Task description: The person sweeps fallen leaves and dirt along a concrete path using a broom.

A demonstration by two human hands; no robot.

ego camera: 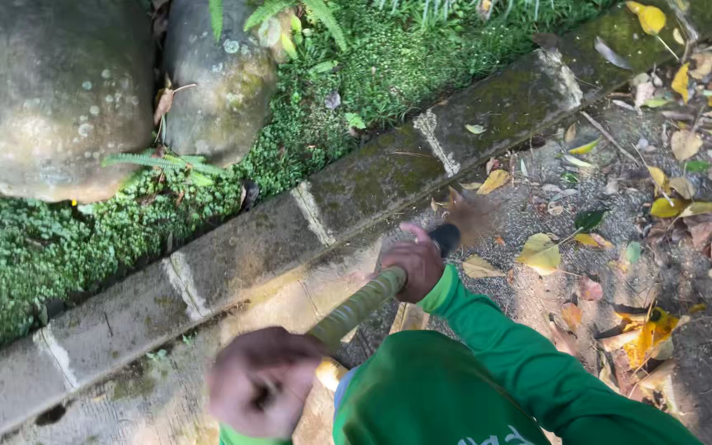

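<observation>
Broom handle (360, 306), green-and-yellow wrapped pole, running from 7 o'clock near frame bottom up toward 1 o'clock, ending at a dark collar and a blurred brown brush head (465, 216) over the dirt; held low and slanted, apparently so the bristles drag flat across the ground

Left hand (262, 391), at 6 o'clock, blurred by motion; fingers curled tight into a fist around the upper end of the pole, apparently the steering grip

Right hand (416, 260), near centre, just past the green cuff; fingers pressed together and wrapped over the pole close to the dark collar, thumb side toward 11 o'clock; placed far down the shaft, likely for downward pressure on the brush

Green sleeve (529, 363), long, from 5 o'clock up to the right wrist; green garment at bottom centre

Concrete kerb (348, 185), mossy, jointed blocks, diagonal from 8 o'clock to 1 o'clock, separating planting from path

Fallen leaves (669, 181), yellow and brown, thick at 2 to 4 o'clock, thinner beside the kerb

Boulders (51, 99), two, grey and lichen-spotted, at 10 to 11 o'clock, bedded in low green groundcover (348, 74) with fern fronds
</observation>
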